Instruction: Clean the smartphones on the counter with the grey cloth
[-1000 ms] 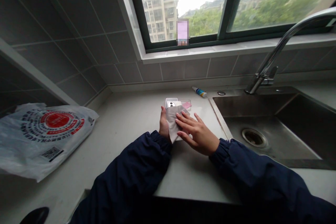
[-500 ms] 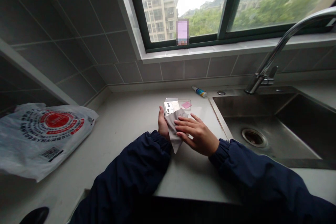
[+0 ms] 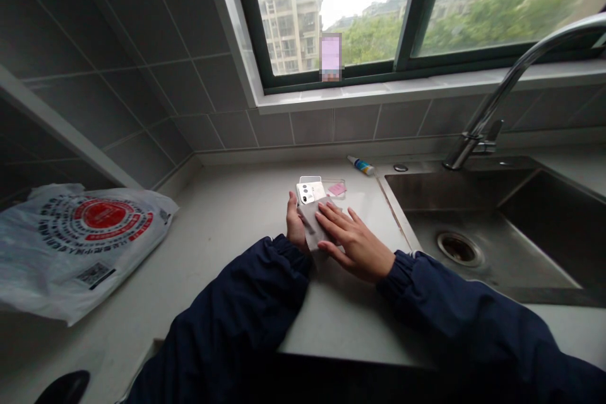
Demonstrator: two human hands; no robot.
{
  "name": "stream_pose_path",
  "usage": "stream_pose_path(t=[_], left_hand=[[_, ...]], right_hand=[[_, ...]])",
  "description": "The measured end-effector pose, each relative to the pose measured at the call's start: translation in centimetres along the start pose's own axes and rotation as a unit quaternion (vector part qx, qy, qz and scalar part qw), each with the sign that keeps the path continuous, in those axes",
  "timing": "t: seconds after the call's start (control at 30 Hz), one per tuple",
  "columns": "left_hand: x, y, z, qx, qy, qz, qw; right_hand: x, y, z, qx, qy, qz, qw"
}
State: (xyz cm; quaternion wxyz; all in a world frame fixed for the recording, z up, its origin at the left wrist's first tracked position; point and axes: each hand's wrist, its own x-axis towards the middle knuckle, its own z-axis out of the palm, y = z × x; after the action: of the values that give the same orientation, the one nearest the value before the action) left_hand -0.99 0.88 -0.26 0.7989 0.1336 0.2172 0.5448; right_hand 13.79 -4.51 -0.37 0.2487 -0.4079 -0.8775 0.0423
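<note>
A white smartphone [image 3: 318, 190] lies back side up, its round camera bump showing at the top left. My left hand [image 3: 294, 222] is closed around its left edge; most of those fingers are hidden beneath. A grey zigzag-edged cloth [image 3: 313, 222] covers the phone's lower part. On top of it, my right hand [image 3: 356, 240] lies flat with fingers stretched out, pressing the cloth against the phone. Behind the phone are a clear, thin-edged piece [image 3: 310, 179] and a pink slip [image 3: 338, 189] on the counter.
A small blue-and-white tube [image 3: 362, 166] lies near the wall. To the right are a steel sink [image 3: 402, 214] and a curved faucet [image 3: 502, 91]. A white plastic bag [image 3: 142, 246] with red print rests on the left of the counter [image 3: 227, 202], beneath a window.
My right hand has shifted slightly up along the phone's back, and the cloth's lower end has moved up with it. My left hand keeps its hold on the phone.
</note>
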Motion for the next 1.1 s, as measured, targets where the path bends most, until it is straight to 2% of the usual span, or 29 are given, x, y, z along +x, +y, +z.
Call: stream_pose_path(t=[0.1,0.17,0.3,0.47,0.53,0.7,0.87,0.97,1.1], left_hand=[[-0.1,0.0,0.0,0.004,-0.003,-0.015,1.0],[-0.2,0.1,0.2,0.006,0.012,0.005,1.0],[-0.5,0.7,0.9,0.023,0.06,0.044,0.997],[-0.5,1.6,1.2,0.067,0.13,0.017,0.989],[-0.5,1.7,1.0,0.075,0.117,0.004,0.99],[-0.5,1.0,1.0,0.034,0.037,-0.035,0.998],[-0.6,0.2,1.5,0.007,0.013,-0.042,0.999],[-0.7,-0.2,1.2,0.018,-0.015,-0.073,0.997],[-0.6,-0.5,0.3,0.034,-0.084,-0.102,0.991]], right_hand=[[0.1,0.0,-0.1,0.0,-0.008,0.004,1.0],[0.1,0.0,-0.3,0.008,0.002,-0.006,1.0],[0.0,-0.2,-0.7,0.033,0.011,-0.054,0.998],[-0.1,-0.6,-0.8,0.056,-0.015,-0.102,0.993],[0.0,-0.7,-0.7,0.048,-0.032,-0.091,0.994],[0.0,-0.5,-0.1,0.002,-0.048,-0.045,0.998],[0.1,-0.1,0.2,-0.036,-0.05,0.016,0.998],[0.3,0.2,0.3,-0.05,-0.042,0.062,0.996],[0.4,0.7,0.3,-0.048,-0.008,0.101,0.994]])
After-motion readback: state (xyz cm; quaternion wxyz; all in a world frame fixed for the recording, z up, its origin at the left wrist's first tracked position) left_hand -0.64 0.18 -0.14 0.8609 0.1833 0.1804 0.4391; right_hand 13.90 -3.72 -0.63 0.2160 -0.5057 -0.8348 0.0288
